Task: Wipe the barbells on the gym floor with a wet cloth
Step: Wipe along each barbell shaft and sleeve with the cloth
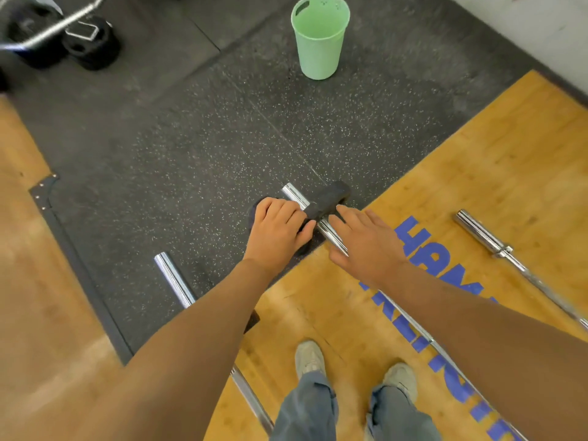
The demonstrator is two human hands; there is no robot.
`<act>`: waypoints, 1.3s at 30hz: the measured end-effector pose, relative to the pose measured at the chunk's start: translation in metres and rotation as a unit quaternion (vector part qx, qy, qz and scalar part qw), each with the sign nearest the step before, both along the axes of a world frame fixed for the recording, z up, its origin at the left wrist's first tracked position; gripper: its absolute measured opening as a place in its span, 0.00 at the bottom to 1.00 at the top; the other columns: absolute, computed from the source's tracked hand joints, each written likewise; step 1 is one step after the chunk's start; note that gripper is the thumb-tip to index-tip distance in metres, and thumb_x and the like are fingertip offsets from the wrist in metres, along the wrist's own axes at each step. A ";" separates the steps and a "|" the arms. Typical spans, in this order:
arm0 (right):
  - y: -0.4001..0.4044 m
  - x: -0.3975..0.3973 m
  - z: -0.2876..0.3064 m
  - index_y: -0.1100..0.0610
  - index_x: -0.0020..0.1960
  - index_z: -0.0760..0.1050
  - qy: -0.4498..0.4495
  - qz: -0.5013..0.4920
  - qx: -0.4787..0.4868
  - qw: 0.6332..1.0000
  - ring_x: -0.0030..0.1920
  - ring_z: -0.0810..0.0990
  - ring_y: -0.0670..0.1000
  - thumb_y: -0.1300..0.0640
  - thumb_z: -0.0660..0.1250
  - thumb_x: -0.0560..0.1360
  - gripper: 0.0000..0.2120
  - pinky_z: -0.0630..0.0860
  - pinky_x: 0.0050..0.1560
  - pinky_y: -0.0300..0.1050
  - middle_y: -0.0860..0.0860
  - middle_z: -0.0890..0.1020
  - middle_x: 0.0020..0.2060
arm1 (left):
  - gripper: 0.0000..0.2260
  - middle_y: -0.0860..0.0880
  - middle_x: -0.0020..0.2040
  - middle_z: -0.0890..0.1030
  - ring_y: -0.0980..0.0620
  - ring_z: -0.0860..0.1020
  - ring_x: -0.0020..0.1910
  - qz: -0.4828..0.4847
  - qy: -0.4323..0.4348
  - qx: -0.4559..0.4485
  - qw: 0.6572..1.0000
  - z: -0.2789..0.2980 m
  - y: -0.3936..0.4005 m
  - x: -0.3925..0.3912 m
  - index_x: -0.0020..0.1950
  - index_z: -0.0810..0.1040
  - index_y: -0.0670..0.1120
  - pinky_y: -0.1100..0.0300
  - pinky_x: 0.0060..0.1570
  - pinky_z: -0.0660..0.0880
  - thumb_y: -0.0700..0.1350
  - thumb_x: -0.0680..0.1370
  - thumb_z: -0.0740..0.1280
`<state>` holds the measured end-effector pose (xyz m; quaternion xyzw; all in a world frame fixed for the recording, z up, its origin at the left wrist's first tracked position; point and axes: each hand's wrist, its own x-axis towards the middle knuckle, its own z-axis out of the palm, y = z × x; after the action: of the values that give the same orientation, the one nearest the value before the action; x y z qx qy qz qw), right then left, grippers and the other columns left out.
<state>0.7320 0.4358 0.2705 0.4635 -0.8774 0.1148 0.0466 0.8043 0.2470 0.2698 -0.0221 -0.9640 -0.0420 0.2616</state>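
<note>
- Three bars on the floor: middle bar (294, 195) at centre, left bar (173, 278) at 8 o'clock, right bar (477, 232) at 3 o'clock.
- Dark cloth (324, 200) draped over the middle bar's sleeve end.
- Left hand (276, 232) curled, gripping the cloth's near end.
- Right hand (362, 241) fingers straight, resting on the bar just beside the cloth, holding nothing.
- Green bucket (319, 36) at 12 o'clock.
- Early stage, probably: wiping at one tip only; no telling whether the other bars are done.

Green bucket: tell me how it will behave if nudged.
The green bucket looks like thin plastic, so probably light and easy to slide. It is tall and narrower at its base, so it may tip. Contents cannot be seen.
</note>
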 end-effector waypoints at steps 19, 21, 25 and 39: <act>-0.069 -0.085 0.022 0.61 0.64 0.79 -0.018 0.017 0.052 0.998 0.62 0.79 0.60 0.51 0.76 0.69 0.25 0.75 0.64 0.61 0.60 0.79 0.64 | 0.14 0.47 0.45 0.81 0.46 0.79 0.45 0.000 -0.028 -0.021 0.999 0.032 -0.080 -0.074 0.42 0.81 0.43 0.51 0.59 0.68 0.52 0.79 0.65; -0.074 -0.091 0.020 0.61 0.63 0.79 -0.022 0.013 0.058 0.998 0.62 0.79 0.60 0.52 0.76 0.69 0.26 0.76 0.63 0.61 0.60 0.79 0.64 | 0.13 0.47 0.45 0.81 0.46 0.78 0.45 -0.001 -0.034 -0.015 0.999 0.032 -0.085 -0.080 0.42 0.81 0.43 0.51 0.59 0.68 0.52 0.78 0.65; -0.090 -0.098 0.017 0.60 0.66 0.77 -0.040 -0.005 0.066 0.997 0.63 0.79 0.59 0.51 0.76 0.70 0.27 0.75 0.64 0.60 0.59 0.79 0.65 | 0.14 0.47 0.45 0.81 0.48 0.75 0.47 -0.021 -0.045 -0.004 0.999 0.027 -0.105 -0.095 0.42 0.81 0.43 0.51 0.59 0.67 0.52 0.78 0.64; -0.177 -0.079 -0.027 0.60 0.66 0.78 -0.055 -0.202 0.111 0.972 0.63 0.79 0.58 0.48 0.59 0.76 0.24 0.75 0.64 0.59 0.58 0.78 0.66 | 0.15 0.47 0.47 0.80 0.48 0.74 0.49 -0.176 -0.101 0.047 0.978 -0.022 -0.207 -0.160 0.46 0.80 0.43 0.51 0.60 0.64 0.51 0.81 0.60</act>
<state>0.6527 0.2588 0.2432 0.2722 -0.9613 0.0299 -0.0309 0.6446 0.0403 0.2482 -0.1751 -0.9633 -0.1352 0.1520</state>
